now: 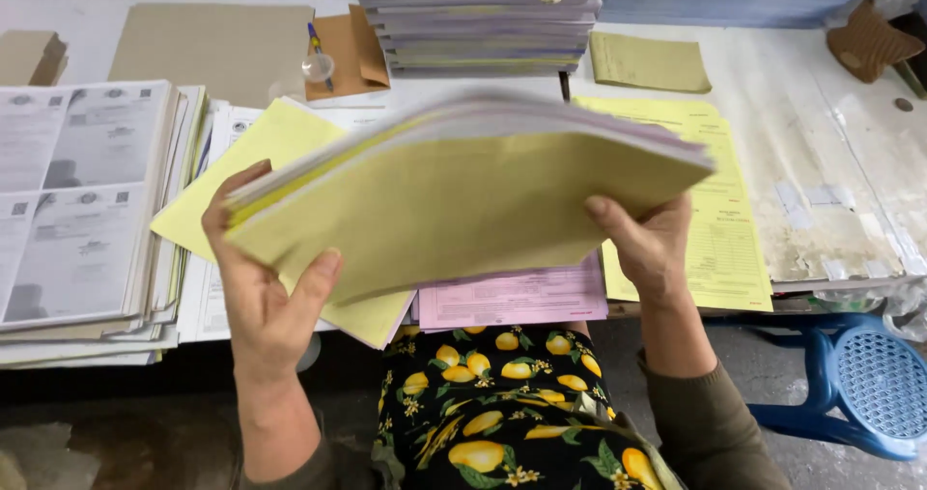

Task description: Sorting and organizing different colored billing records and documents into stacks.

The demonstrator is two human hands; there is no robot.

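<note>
A thick stack of paper sheets, yellow underneath with white and pale purple layers above, is held up over the table edge. My left hand grips its left corner, thumb on the yellow underside. My right hand holds the right side from below, thumb pressed on the bottom sheet. The stack is slightly blurred. Beneath it lie a pink form and yellow forms on the white table.
A tall pile of printed white sheets lies at the left. A high stack of forms stands at the back, next to brown envelopes with a pen. A blue plastic stool sits at the lower right. My lap shows lemon-print fabric.
</note>
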